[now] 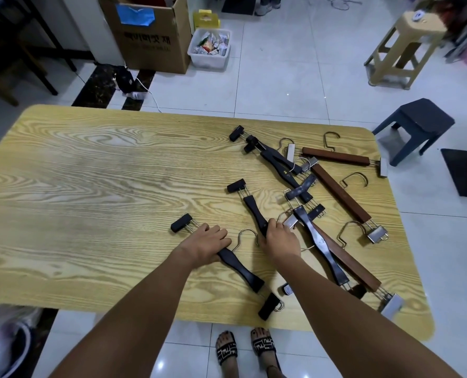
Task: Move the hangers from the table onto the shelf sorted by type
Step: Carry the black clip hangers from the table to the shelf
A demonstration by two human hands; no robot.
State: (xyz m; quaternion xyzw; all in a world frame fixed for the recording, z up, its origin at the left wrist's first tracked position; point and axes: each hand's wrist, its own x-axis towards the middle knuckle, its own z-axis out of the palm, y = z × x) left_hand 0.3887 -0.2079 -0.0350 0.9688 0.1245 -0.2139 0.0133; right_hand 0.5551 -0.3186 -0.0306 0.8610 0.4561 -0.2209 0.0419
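Note:
Several clip hangers lie on the right half of a light wooden table [90, 186]. My left hand [206, 244] grips the bar of a black hanger [240, 270] that lies flat near the front edge. Just to its right, my right hand [280, 237] closes on the bar of a second black hanger [252, 207]. More black hangers [280, 160] are tangled behind. Brown wooden hangers [338, 189] with metal clips lie further right, one [336, 156] at the back. No shelf is in view.
Beyond the table stand a cardboard box [150, 42] and a white plastic bin [209, 49]. A beige stool [401, 50] and a dark blue stool [417, 126] stand on the tiled floor to the right. My sandalled feet [243, 350] are below the front edge.

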